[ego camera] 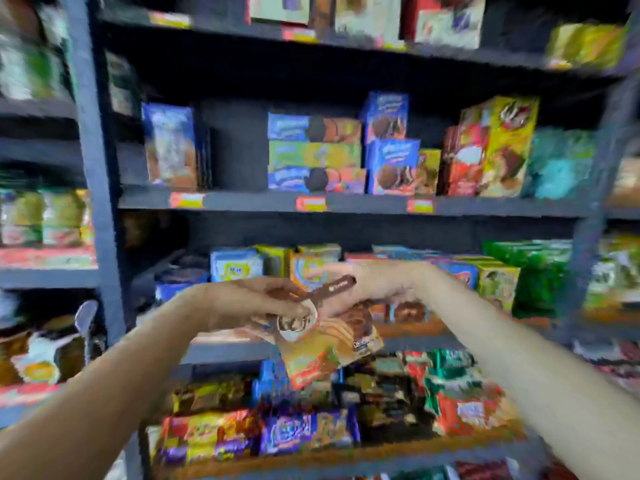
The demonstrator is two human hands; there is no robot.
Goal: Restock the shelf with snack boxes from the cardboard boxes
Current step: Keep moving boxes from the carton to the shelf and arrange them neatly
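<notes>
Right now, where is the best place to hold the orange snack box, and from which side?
Judging by its tilt, grip the orange snack box by its upper end from above, where the left hand and right hand already meet; its lower corner hangs free.

gap: middle shelf (242, 201) between blue box (169, 147) and stacked boxes (313, 152) | elsewhere: packed

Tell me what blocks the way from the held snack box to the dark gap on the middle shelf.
Nothing visible does. Both hands, left and right, hold the orange snack box below the middle shelf; the open gap beside the blue box looks unobstructed, though the picture is blurred.
</notes>
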